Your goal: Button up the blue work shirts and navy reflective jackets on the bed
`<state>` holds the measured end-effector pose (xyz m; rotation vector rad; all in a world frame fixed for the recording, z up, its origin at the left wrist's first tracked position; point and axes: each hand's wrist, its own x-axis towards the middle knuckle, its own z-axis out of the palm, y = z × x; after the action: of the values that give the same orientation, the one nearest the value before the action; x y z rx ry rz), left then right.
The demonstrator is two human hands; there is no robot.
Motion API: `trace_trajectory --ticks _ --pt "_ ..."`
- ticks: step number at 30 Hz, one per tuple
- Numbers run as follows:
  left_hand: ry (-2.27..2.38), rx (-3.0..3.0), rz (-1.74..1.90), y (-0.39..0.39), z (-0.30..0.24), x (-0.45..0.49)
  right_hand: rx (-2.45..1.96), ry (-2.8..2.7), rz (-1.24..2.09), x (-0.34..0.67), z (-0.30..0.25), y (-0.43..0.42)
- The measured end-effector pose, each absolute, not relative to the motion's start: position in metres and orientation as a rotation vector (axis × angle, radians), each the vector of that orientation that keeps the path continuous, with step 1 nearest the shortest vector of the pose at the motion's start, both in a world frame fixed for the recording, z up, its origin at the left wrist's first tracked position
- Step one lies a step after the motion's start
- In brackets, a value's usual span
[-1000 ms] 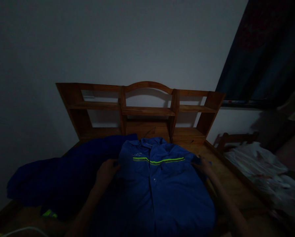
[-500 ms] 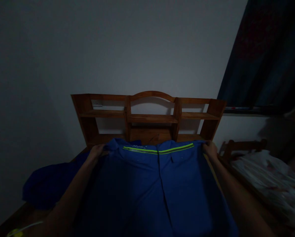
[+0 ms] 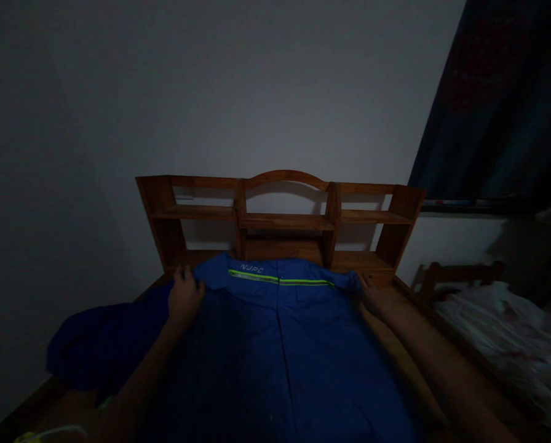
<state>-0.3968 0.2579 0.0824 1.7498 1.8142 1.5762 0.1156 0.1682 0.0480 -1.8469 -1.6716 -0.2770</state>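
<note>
A blue work jacket [image 3: 252,332] is spread out front side up in front of me, its lower part running out of view. It has a yellow-green reflective stripe across the chest, white lettering above the stripe on the left and a dark line down the middle. My left hand [image 3: 186,294] is at its upper left shoulder, with the fingers closed on the edge of the cloth. At the opposite shoulder my right hand [image 3: 371,294] pinches the bunched fabric. Dim light hides the fingertips in part.
A wooden shelf headboard [image 3: 285,220] stands against the wall behind the jacket. Dark blue cloth [image 3: 104,344] lies at left. On the right are a wooden surface [image 3: 395,332], white plastic bags [image 3: 501,320] and a dark curtain [image 3: 483,111].
The jacket's right shoulder has moved left and down with my right hand, baring wood beside it. The jacket lies flatter, and its lettering shows more clearly. My left hand has shifted slightly right.
</note>
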Motion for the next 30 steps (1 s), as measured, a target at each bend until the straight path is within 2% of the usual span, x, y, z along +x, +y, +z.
trace_trajectory --ticks 3,6,9,13,22,30 --pt "1.853 2.001 1.618 0.190 0.076 -0.375 -1.767 -1.860 -0.085 0.074 0.035 0.114" --pt "1.555 2.129 1.240 0.126 0.043 -0.325 -1.617 -2.028 0.222 0.007 0.031 0.066" --pt "1.400 2.108 1.020 0.095 -0.003 -0.272 -1.565 -2.089 0.325 -0.054 0.025 0.046" --pt "1.506 2.050 1.026 0.101 -0.036 -0.234 -1.706 -2.051 0.227 -0.089 0.006 0.053" --pt "1.509 1.992 0.972 0.119 -0.030 -0.236 -1.705 -2.031 0.161 -0.093 -0.009 0.062" --pt "1.317 1.675 1.060 0.118 -0.011 -0.224 -1.342 -1.564 0.533 -0.088 -0.007 0.082"
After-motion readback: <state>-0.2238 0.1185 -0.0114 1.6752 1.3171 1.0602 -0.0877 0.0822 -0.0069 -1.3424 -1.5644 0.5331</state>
